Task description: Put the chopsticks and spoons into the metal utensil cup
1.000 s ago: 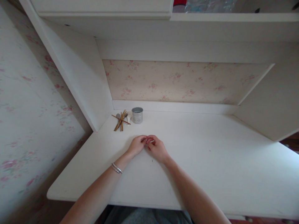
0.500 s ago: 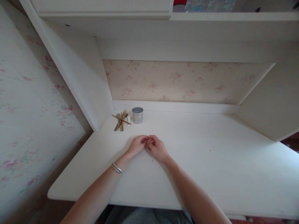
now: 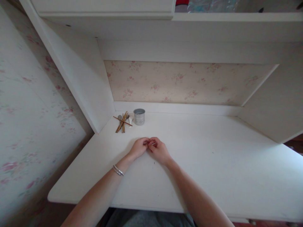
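Right at the hub of the clock, on a white desk (image 3: 194,176), two bare hands rest together. Left hand (image 3: 139,147) is loosely curled, right hand (image 3: 160,152) likewise, fingers bent and meeting at the tips. I don't see anything pinched in there, but the curled fingers hide the spot, so I can't tell for sure. Two bangles (image 3: 118,170) on the left wrist.

Nearest stuff: a metal cup (image 3: 139,118), upright and open at the top, roughly 11:30 from the hands, little holes low on its side. At about 10:30 there's a loose heap of sticks (image 3: 121,122) crossing each other, with what looks like a white spoon (image 3: 130,120) on the cup side. Round ends (image 3: 119,117) poke out too, probably more spoons. Neither hand touches any of it.

Tips for a pose like this, imo: let the desk take the weight, fingers slack, no squeezing. I'd leave room around the heap, since those sticks would probably roll if nudged. Cup looks light, so a stray knuckle could shift it. And there's a dark speck (image 3: 154,163) around 5:30, so mind the palms.
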{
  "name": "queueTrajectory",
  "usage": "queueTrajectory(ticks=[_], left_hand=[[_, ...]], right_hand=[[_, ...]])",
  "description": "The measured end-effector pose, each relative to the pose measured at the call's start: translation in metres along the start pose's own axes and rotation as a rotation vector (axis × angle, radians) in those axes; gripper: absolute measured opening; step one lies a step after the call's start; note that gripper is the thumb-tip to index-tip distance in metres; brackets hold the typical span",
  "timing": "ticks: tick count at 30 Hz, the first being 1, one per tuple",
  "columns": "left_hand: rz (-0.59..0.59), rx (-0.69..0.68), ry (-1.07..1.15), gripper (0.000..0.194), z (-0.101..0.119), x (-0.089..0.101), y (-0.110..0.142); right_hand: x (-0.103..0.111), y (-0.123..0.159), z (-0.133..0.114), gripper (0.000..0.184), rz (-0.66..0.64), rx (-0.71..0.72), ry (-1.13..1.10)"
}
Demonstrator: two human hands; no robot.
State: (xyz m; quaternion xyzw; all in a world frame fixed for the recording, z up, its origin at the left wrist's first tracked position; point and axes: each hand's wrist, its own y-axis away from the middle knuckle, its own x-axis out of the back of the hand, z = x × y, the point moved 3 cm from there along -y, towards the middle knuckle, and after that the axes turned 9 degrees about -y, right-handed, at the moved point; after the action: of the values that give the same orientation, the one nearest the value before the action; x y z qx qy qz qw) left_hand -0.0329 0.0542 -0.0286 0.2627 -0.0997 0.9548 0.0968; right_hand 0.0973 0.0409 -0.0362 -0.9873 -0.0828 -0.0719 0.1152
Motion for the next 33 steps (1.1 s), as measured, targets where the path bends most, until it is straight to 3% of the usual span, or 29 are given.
queueTrajectory(ticks=[25,33], left_hand=[[-0.015,0.034,-0.024,0.032,0.005,0.001,0.001],[-0.018,0.024,0.008,0.03,0.005,0.002,0.002]], right_hand=[[0.001,0.001,-0.004,0.024,-0.001,-0.007,0.011],[0.0,0.001,-0.009,0.021,0.031,-0.067,-0.063]])
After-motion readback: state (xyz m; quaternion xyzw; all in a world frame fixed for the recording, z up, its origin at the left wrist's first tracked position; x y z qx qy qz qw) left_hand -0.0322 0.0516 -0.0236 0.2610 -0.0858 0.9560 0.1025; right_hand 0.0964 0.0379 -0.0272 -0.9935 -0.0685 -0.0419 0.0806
